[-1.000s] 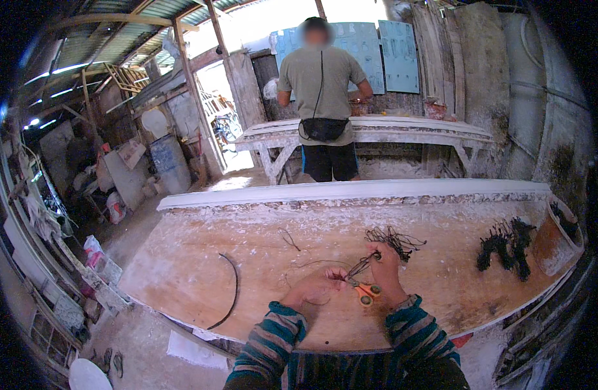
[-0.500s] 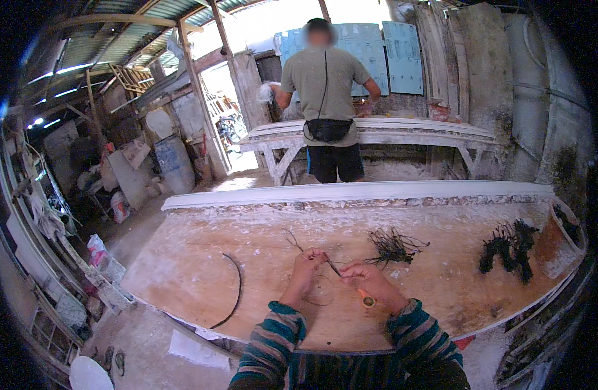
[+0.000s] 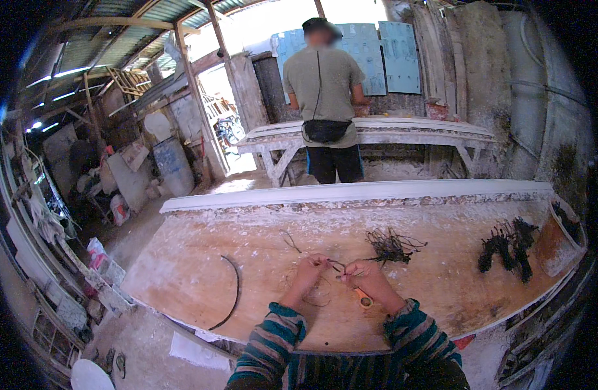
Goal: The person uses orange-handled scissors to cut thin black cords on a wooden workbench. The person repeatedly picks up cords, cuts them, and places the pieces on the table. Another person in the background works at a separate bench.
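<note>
Head view shows me left hand (image 3: pixel 308 273) and right hand (image 3: pixel 369 278) pinching a dark cord (image 3: pixel 336 265) over a white-dusted table (image 3: pixel 188 260) inside a corrugated-roofed shed (image 3: pixel 131 36).

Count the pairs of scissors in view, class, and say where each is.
1 pair: the orange-handled scissors at the right hand, a handle showing just below it. Part is hidden by the hand; others may be hidden too.

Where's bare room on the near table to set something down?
Bare tabletop lies either side of the curved strip, and between the right hand and the black clumps. It's crowded around the scissors and wiry bundle, and by the container.
</note>
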### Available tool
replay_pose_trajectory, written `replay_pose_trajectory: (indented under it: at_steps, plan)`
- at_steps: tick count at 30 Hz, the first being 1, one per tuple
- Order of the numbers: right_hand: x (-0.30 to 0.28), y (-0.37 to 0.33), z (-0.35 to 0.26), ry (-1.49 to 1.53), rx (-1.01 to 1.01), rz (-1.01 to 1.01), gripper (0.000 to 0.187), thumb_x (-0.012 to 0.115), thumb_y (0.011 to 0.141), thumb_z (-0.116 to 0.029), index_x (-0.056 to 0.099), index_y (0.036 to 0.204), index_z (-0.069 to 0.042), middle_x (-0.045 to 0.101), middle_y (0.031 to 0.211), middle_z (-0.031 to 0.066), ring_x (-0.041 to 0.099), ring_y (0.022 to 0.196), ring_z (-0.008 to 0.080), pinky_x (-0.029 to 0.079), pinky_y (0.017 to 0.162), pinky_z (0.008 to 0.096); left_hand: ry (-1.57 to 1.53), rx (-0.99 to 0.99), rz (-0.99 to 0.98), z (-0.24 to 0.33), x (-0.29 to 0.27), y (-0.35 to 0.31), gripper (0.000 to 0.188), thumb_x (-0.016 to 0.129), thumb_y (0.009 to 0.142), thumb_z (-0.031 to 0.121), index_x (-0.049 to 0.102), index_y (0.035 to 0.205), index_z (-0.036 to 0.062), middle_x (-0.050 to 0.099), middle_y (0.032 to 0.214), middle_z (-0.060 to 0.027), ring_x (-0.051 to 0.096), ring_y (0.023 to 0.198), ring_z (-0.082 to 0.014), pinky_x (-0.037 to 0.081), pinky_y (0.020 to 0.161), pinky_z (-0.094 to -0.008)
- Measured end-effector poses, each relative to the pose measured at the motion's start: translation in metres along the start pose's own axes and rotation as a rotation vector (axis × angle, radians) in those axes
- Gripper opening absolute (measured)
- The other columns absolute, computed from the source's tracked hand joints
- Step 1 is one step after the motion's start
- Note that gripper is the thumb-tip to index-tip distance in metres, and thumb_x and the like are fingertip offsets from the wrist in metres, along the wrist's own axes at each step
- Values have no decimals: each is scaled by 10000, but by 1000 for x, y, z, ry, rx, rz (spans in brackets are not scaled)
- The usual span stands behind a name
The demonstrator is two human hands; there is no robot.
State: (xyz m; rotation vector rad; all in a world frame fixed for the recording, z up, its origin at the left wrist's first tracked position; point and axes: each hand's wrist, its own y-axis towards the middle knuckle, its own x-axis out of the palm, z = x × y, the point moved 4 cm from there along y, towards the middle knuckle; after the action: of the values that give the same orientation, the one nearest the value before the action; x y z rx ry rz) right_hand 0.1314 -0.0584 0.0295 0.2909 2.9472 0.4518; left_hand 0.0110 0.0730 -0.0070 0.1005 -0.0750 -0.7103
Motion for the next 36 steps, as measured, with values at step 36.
replay_pose_trajectory:
  at_steps: [36]
  plan:
    - [-7,2,-6,-140,-83,79,116,678,755,-116,646,828,-32,566,924,71,541,896,187,433,788,304,235,282,399,37,-10,-9,103,655,760,73,557,743,46,484,636,43,440,589,-55,373,544,-196]
